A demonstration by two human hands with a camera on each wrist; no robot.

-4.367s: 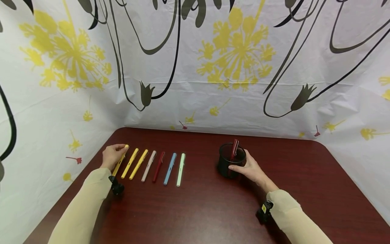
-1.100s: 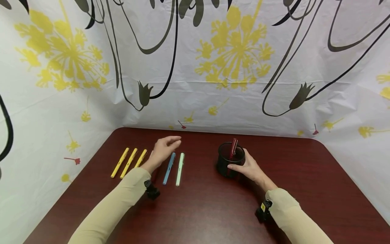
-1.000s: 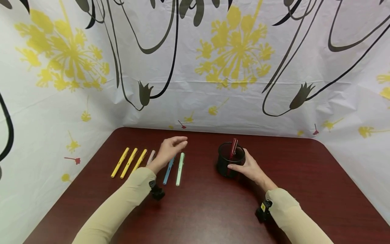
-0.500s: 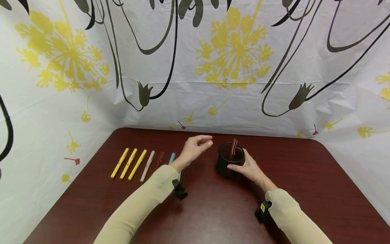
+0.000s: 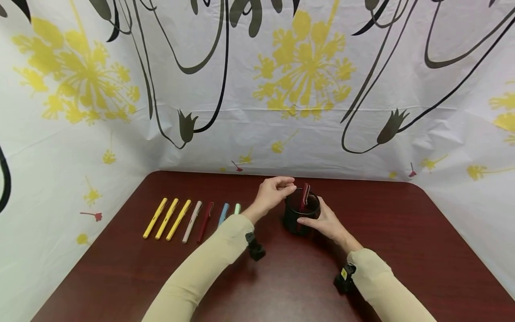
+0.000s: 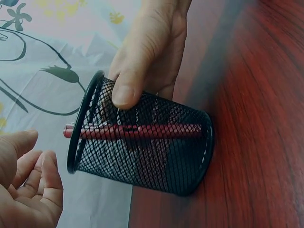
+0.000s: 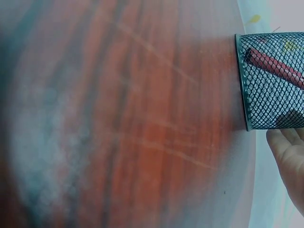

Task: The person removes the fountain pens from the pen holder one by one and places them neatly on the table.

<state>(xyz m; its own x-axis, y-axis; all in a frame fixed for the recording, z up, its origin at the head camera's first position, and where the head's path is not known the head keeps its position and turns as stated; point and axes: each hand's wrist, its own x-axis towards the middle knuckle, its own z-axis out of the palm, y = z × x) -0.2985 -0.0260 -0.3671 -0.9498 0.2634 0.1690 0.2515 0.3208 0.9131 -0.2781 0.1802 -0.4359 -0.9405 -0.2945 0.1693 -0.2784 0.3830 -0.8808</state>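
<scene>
A black mesh pen cup [image 5: 295, 218] stands on the table, its wall wrapped by the thumb and fingers of my right hand [image 5: 327, 222]. One red pen [image 6: 142, 131] leans inside, its clip end above the rim; the mesh shows its length in the left wrist view. My left hand [image 5: 273, 192] hovers at the cup's left rim with loosely bent fingers and nothing in them. To the left lies a row of pens: three yellow pens [image 5: 179, 220], a pale pinkish pen [image 5: 192, 222], a red pen [image 5: 205, 222], a blue pen [image 5: 223, 213] and a light green pen [image 5: 237, 208]. My left forearm partly covers the last ones.
The dark red-brown table [image 5: 402, 232] has rounded back corners. A white sheet [image 5: 249, 89] printed with flowers hangs behind and along both sides. Each wrist carries a small black camera [image 5: 255, 247].
My left hand, which touched the leftmost yellow pen 4.4 s ago, has left it in the row and travelled right over the pens to the cup. The right hand keeps its grip on the cup.
</scene>
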